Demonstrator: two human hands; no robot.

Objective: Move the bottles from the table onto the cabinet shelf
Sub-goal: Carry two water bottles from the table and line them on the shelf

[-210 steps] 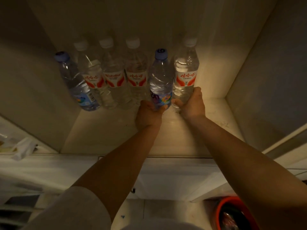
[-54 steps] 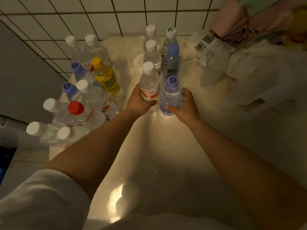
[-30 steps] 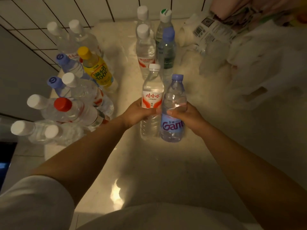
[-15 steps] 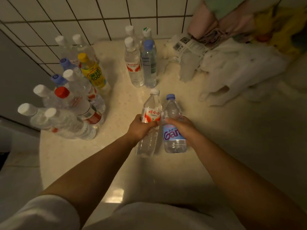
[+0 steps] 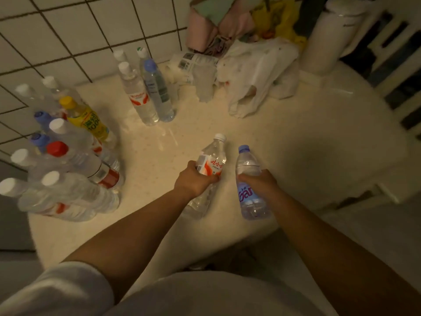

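Bottles are in both hands, lifted clear of the desk (image 5: 307,142) and carried low in front of the person's body. The left hand (image 5: 193,181) has its grip wrapped round the middle of a clear white-capped bottle with a red and white label (image 5: 213,164), fingers curled across the label, the bottle leaning with its cap away from the person. The right hand (image 5: 259,182) closes likewise round the waist of a blue-capped bottle (image 5: 248,163), just above its blue label, held nearer upright. Holding each at mid-body looks like a way to keep a full bottle balanced, one per hand, for the walk to the cabinet; the shelf itself is out of sight.

Plenty is left. A dense cluster of bottles (image 5: 66,179) stands at the desk's left edge against the tiled wall (image 5: 68,42), among them a yellow drink bottle (image 5: 91,120) and a red-capped one (image 5: 77,160). A smaller group (image 5: 145,92) stands near the back. Crumpled white plastic bags (image 5: 255,71) lie beside that group, well apart from the hands. By my guess the job is only partly done
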